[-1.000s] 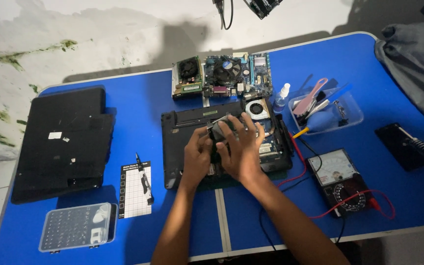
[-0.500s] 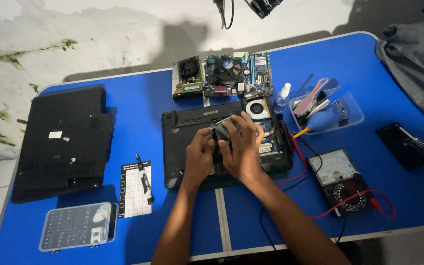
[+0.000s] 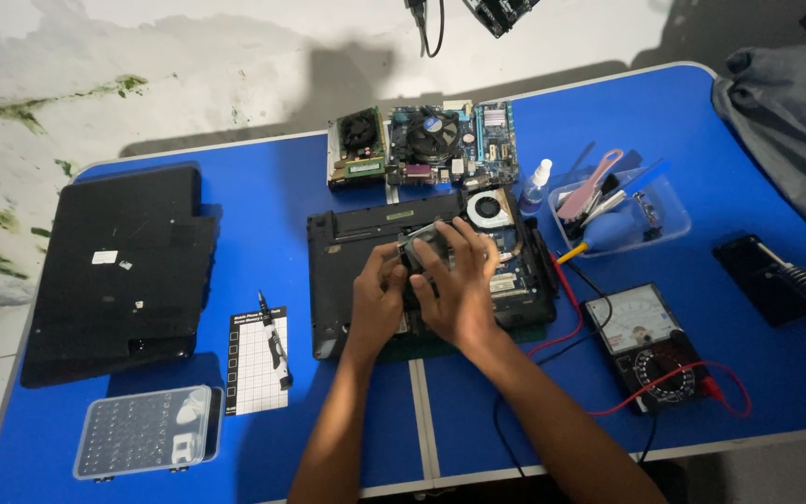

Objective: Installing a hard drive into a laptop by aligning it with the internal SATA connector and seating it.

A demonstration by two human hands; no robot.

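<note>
Blue worktop (image 3: 263,196) fills most of the frame, stained pale wall along the top edge. Your left hand (image 3: 377,303) and right hand (image 3: 456,289) sit together at frame centre over the opened laptop base (image 3: 347,252), a black chassis with its cooling fan (image 3: 488,207) showing at its upper right. Both hands close on a small grey metal part (image 3: 424,245) held just above the chassis middle; left fingers (image 3: 386,263) curl narrow against its left side, right fingers (image 3: 464,250) wrap over its top and right edge. What the part is exactly, cannot tell. Just above the laptop base, touching its back edge or nearly so, lies a green desktop motherboard (image 3: 426,142) with a round cooler. Left of frame: black laptop cover (image 3: 118,271) lying flat. Lower left: clear screw organiser box (image 3: 146,431), and beside it a white grid card (image 3: 258,359) with a dark screwdriver (image 3: 275,341) lying on it. Right of the laptop: clear plastic tray (image 3: 669,219) with pink and blue tools, a small spray bottle (image 3: 535,185) at its left. Lower right: analogue multimeter (image 3: 646,341) with red and black leads (image 3: 692,378). Far right: a black holder (image 3: 762,278) with a soldering iron, and grey cloth (image 3: 790,121) at the upper right corner.
</note>
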